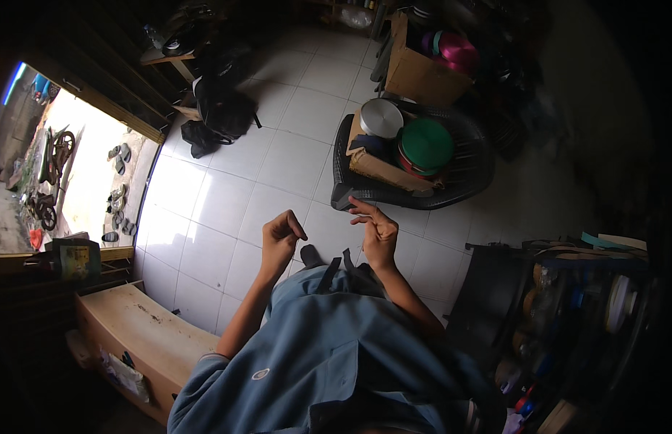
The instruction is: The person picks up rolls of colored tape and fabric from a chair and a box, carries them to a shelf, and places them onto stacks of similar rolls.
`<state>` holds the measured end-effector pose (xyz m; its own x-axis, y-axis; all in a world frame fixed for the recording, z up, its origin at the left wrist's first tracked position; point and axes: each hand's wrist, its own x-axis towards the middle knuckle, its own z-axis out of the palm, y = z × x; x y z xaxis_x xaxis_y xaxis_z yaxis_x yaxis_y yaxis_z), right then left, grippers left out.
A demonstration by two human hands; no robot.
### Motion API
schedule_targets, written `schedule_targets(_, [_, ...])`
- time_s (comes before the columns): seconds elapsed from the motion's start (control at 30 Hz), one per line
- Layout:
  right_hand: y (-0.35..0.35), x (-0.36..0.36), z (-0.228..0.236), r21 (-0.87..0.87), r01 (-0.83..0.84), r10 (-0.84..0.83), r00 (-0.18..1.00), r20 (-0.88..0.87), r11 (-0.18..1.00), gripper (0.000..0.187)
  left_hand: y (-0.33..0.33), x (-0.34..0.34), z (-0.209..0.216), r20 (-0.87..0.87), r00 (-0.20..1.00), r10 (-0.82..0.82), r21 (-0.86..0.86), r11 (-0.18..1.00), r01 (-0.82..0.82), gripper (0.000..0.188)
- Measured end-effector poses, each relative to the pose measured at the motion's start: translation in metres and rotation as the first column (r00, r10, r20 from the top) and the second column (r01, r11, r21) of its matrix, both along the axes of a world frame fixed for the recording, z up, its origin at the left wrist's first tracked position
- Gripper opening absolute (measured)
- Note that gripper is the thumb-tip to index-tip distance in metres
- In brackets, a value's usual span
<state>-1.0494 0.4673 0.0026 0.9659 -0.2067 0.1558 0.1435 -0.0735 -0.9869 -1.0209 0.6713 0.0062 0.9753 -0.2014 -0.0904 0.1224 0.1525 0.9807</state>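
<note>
My left hand (pixel 281 235) is raised in front of my body, its fingers bent together and pointing right, with nothing visible in it. To its right, my right hand (pixel 378 233) is held up with several fingers stretched out and apart; it holds nothing. A gap lies between the two hands, over the tiled floor. Nearest to the right hand is a black plastic chair (pixel 343 189). On its seat is an open cardboard box (pixel 383 172) with a silver round disc-shaped item (pixel 381 118) and a green one (pixel 427 145) in it.
Another cardboard box (pixel 422 69) with a shiny pink round item (pixel 457 52) stands behind the chair. A black bag (pixel 224 119) lies on the white floor (pixel 278 170). A wooden bench (pixel 144 318) is at left, near the doorway; a dark loaded shelf (pixel 567 289) is at right.
</note>
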Motion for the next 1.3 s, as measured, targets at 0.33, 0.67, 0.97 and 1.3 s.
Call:
schedule_targets(0.33, [0.079,0.112,-0.011,0.093,-0.106,0.105,0.994,0.011,0.99,0.006,0.057,0.077,0.01,-0.029,0.95,0.311,-0.084,0.946,-0.313,0.013])
schedule_targets(0.67, [0.09,0.259,-0.023,0.139,-0.4,0.415,0.905,-0.099,0.906,0.008,0.068,0.209,0.003,-0.093,0.95,0.297,0.151,0.948,-0.281,0.01])
schedule_targets(0.97, [0.056,0.417,0.011,-0.114,-0.346,0.356,0.931,0.081,0.931,0.028,0.028,0.372,0.017,-0.04,0.989,0.14,0.029,0.99,-0.139,0.021])
schedule_targets(1.3, [0.012,0.53,-0.01,-0.082,-0.218,0.225,0.971,0.085,0.972,0.033,-0.008,0.547,0.006,0.048,0.968,-0.244,0.085,0.967,0.24,0.032])
